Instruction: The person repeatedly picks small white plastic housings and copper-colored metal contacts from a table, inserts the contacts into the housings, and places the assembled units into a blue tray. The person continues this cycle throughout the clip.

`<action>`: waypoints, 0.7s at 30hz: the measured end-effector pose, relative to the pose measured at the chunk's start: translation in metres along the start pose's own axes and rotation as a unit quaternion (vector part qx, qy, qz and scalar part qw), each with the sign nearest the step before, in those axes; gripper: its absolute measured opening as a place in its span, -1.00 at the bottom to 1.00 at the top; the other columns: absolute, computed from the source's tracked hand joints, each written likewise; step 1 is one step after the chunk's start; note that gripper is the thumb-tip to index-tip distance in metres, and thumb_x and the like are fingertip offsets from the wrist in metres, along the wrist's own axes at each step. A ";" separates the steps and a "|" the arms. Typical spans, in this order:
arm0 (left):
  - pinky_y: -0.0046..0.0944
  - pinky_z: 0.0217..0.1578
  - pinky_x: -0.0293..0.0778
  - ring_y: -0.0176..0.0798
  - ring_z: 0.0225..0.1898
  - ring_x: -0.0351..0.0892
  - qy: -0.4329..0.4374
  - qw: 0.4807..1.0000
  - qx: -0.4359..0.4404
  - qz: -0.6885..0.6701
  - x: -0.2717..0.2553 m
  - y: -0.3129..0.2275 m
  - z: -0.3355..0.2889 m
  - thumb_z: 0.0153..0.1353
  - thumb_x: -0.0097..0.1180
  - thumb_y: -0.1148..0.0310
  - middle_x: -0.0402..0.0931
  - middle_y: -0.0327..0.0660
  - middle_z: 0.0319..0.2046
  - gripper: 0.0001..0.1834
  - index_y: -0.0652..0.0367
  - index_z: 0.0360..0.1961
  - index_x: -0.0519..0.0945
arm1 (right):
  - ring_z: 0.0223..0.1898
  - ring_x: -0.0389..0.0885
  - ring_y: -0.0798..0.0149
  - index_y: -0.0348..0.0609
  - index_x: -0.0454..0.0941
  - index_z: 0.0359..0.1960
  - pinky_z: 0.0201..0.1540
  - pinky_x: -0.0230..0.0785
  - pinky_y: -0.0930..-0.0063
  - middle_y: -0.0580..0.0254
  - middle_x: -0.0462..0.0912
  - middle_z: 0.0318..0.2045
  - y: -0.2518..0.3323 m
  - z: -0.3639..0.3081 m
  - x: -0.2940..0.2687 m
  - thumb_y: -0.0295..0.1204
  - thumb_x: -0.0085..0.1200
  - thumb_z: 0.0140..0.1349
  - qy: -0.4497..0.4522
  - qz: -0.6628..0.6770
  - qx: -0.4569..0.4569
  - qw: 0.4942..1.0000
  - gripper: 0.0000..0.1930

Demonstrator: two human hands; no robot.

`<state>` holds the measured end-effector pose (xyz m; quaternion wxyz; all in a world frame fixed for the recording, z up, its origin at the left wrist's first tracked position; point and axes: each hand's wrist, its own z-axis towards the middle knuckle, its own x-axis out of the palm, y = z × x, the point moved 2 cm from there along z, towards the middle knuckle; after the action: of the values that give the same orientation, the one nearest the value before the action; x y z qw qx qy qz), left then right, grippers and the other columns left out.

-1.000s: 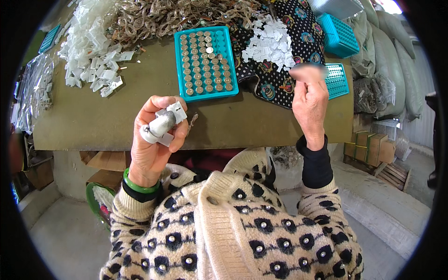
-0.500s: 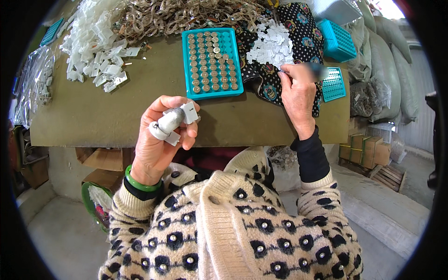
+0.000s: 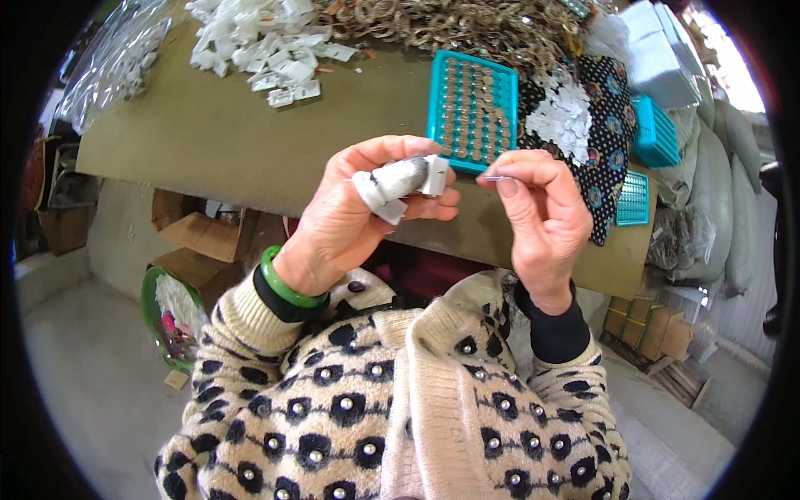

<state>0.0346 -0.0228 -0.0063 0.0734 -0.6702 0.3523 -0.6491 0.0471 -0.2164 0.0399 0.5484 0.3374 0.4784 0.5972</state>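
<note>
My left hand (image 3: 332, 204) is raised over the table's near edge, closed round a white plastic piece (image 3: 435, 176) with a small dark slot in its face. Another white corner shows lower in that grip. The thumb looks wrapped in a greyish-white covering (image 3: 398, 182). Just to the right, my right hand (image 3: 547, 221) pinches a small thin whitish piece (image 3: 497, 177) between thumb and fingertip, a short gap from the left fingers. Behind both hands lies a teal tray (image 3: 434, 96) with rows of round metallic pieces (image 3: 462, 125).
White plastic parts (image 3: 271, 42) are heaped at the far left. Small white flat pieces (image 3: 560, 119) lie on a dark patterned cloth (image 3: 615, 87). Brown tangled strips (image 3: 417, 25) cover the back. A smaller teal tray (image 3: 633, 200) and stacked teal trays (image 3: 656, 133) stand right.
My right hand has come from the heap of small white pieces toward my left hand, a thin piece in its pinch. My left hand keeps its white piece. The whole view has shifted.
</note>
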 end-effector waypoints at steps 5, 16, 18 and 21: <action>0.03 -0.04 0.66 -0.07 -0.12 0.68 0.000 0.997 0.007 -0.080 0.006 0.004 -0.002 0.29 0.21 0.18 0.60 -0.01 -0.10 -0.54 0.30 0.06 0.51 | -0.26 0.56 0.30 -0.29 0.52 -0.26 -0.16 0.43 0.51 0.12 0.58 -0.25 -0.008 0.006 0.030 -0.68 0.14 0.23 0.012 -0.097 -0.099 0.990 -0.90; -0.31 -0.42 0.62 -0.27 -0.44 0.64 -0.035 0.997 -0.005 -0.065 -0.001 0.005 -0.003 0.35 0.12 0.30 0.63 -0.11 -0.30 -0.69 0.24 0.03 0.57 | -0.34 0.57 0.20 -0.26 0.52 -0.30 -0.23 0.43 0.43 0.11 0.58 -0.34 -0.009 0.009 0.040 -0.66 0.16 0.19 0.010 -0.167 -0.104 0.980 -0.90; -0.32 -0.47 0.61 -0.29 -0.47 0.63 -0.048 0.997 0.002 -0.054 -0.001 0.004 -0.003 0.33 0.15 0.31 0.63 -0.11 -0.32 -0.71 0.25 -0.01 0.57 | -0.35 0.57 0.15 -0.26 0.52 -0.29 -0.25 0.44 0.41 0.09 0.58 -0.35 -0.008 0.011 0.042 -0.68 0.15 0.17 0.020 -0.200 -0.135 0.970 -0.88; -0.34 -0.52 0.59 -0.30 -0.49 0.62 -0.053 0.997 0.007 -0.048 -0.001 0.002 -0.004 0.31 0.17 0.31 0.62 -0.11 -0.35 -0.71 0.25 -0.03 0.58 | -0.32 0.60 0.19 -0.26 0.50 -0.30 -0.21 0.46 0.43 0.10 0.60 -0.33 -0.008 0.015 0.039 -0.69 0.12 0.17 0.038 -0.096 -0.069 0.992 -0.89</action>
<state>0.0305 -0.0220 -0.0076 0.0658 -0.7193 0.3109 -0.6178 0.0574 -0.1755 0.0320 0.6066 0.2285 0.4869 0.5855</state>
